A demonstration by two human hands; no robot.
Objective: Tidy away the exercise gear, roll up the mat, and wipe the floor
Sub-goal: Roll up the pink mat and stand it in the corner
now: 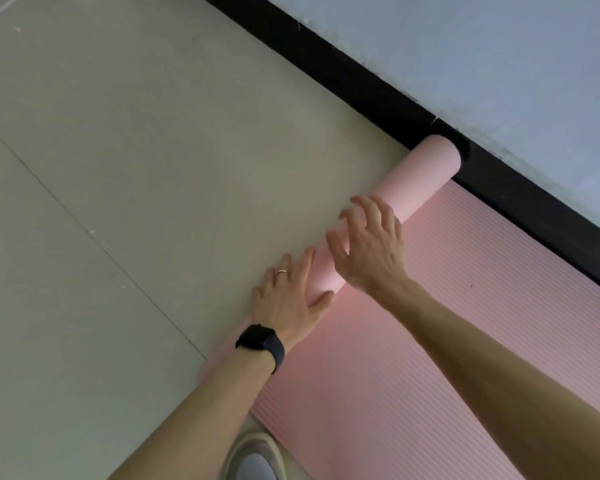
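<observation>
— What are the hands doing?
— Left hand [290, 299] lies flat and spread on the roll [400, 206], fingers open, a ring on one and a black watch [261, 342] on the wrist. Right hand [369, 247] is above the roll, fingers splayed, gripping nothing.
— And the mat [430, 341]?
— Pink, part rolled, the ribbed rest flat on the floor [118, 168]. The roll's far end is by the black skirting [361, 81]. A shoe [253, 455] shows below.

My left hand [288, 299] lies flat on the pink mat's [465, 341] roll [420, 181]; my right hand [371, 244] hovers over it, fingers spread. The roll's far end touches the black skirting [361, 81].
</observation>
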